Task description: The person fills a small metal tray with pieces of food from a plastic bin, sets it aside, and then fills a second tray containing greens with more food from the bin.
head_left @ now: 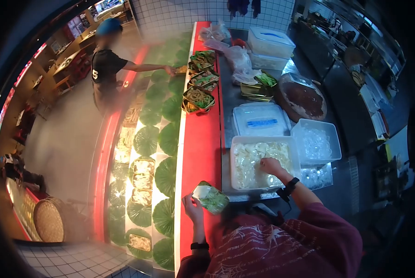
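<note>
While my left hand [193, 209] grips a small tray of greens [212, 199], my right hand [272, 166] is down in the white tub [233, 162].

The tray rests tilted on the near end of the red counter [205, 139], my thumb and fingers closed on its left rim. My right fingers curl down onto the pale slices [251, 160] that fill the tub (whether they pinch one or only touch, I cannot tell). Just right of the tub stands a clear box [316, 143]; behind it are a lidded container [260, 119] and a round dark board [302, 98]. Farther along the counter sit more food trays [198, 98], and a person in a black shirt [106, 69] reaches a hand toward the farthest. Green leaves [163, 139] line the display left of the counter.
</note>
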`<state>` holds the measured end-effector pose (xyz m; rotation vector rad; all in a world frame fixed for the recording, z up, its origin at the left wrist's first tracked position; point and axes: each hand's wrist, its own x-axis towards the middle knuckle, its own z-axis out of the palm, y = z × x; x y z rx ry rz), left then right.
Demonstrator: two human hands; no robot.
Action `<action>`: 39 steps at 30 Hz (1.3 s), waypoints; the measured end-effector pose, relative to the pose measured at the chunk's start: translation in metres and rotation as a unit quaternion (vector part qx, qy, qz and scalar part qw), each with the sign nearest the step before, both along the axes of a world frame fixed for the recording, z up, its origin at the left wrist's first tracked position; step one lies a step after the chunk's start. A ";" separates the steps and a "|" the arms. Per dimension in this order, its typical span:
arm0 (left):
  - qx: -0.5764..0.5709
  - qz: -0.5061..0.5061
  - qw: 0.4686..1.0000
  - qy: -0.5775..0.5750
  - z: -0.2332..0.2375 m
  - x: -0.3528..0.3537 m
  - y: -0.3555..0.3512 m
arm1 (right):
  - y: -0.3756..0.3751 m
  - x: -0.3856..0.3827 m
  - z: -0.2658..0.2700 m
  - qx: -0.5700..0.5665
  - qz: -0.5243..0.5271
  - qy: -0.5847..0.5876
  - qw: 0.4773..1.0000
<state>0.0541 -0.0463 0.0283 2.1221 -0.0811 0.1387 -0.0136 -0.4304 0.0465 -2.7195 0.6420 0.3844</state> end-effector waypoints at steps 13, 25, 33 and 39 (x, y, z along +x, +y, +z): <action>-0.047 -0.015 0.999 -0.013 0.009 -0.004 -0.009 | -0.005 -0.012 0.029 0.075 0.024 -0.017 0.997; -0.088 -0.052 0.995 0.000 0.028 -0.006 -0.030 | 0.001 -0.030 0.045 0.093 0.076 -0.137 0.983; -0.114 -0.135 0.984 -0.009 0.030 -0.016 -0.056 | 0.006 -0.025 0.062 0.275 0.008 -0.159 0.948; -0.121 -0.183 0.975 0.023 0.041 -0.024 -0.083 | 0.029 -0.019 0.080 0.451 -0.052 -0.205 0.867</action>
